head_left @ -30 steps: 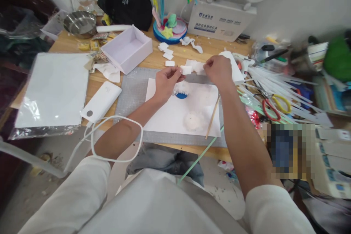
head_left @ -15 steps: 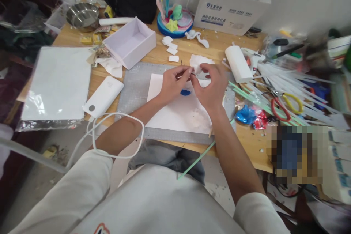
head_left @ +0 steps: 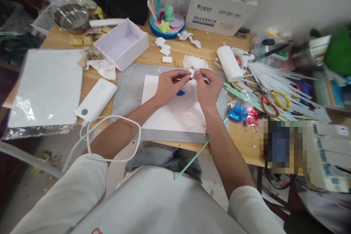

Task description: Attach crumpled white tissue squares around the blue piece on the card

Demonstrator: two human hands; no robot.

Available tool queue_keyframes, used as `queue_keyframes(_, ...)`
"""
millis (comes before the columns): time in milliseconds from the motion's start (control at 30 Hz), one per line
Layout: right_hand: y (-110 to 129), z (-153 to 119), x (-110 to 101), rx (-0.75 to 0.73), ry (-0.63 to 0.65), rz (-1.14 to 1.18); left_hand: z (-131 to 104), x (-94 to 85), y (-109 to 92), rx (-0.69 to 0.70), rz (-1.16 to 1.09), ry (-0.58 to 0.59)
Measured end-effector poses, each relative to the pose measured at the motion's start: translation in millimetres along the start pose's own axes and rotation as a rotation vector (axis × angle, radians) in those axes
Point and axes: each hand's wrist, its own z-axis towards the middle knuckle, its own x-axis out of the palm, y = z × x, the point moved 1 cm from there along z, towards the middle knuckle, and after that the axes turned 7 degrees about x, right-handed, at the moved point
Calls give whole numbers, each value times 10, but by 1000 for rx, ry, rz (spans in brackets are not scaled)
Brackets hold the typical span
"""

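Observation:
My left hand (head_left: 170, 87) and my right hand (head_left: 208, 88) meet over the white paper sheet (head_left: 164, 117), fingertips pinched close together. Between them is a small white piece (head_left: 192, 73), gripped by the fingers of both hands. A round blue patch (head_left: 180, 93) shows below my left fingertips. White fluffy material (head_left: 194, 119) lies on the sheet beside my right wrist. Under the sheet is a grey cutting mat (head_left: 127, 91). Just beyond my fingers lies a torn white piece (head_left: 195, 61).
A white power bank (head_left: 97, 98) has its cable looped over my left forearm. Behind are an open box (head_left: 123, 44) and a clay model (head_left: 167, 23). To the right lie a white roll (head_left: 229, 63), scissors (head_left: 270, 105) and many white sticks (head_left: 287, 84).
A small white piece now shows between my fingertips. My right fingers, earlier spread more, have closed in on it. The whole view has shifted slightly.

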Motion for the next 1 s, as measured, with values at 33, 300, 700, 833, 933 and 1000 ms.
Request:
queue_keyframes(33,-16,9,-3,12,-17,13,5,1,5,-9,-4,-6)
queue_keyframes(300,-124,401,-112,63,-62,-48,81,-35,-3,-37,-33,-125)
queue_keyframes(700,-319,1009,-63,23,-69,-532,86,-46,-59,-84,-15,-145)
queue_keyframes(833,-158,759,-143,-88,-202,-383,67,-32,-78,-80,25,-144)
queue_keyframes(933,73,375,-139,-119,-97,-244,51,-30,-80,-53,124,-126)
queue_keyframes(1000,185,135,-100,-78,4,-174,41,-31,-82,-25,183,-106)
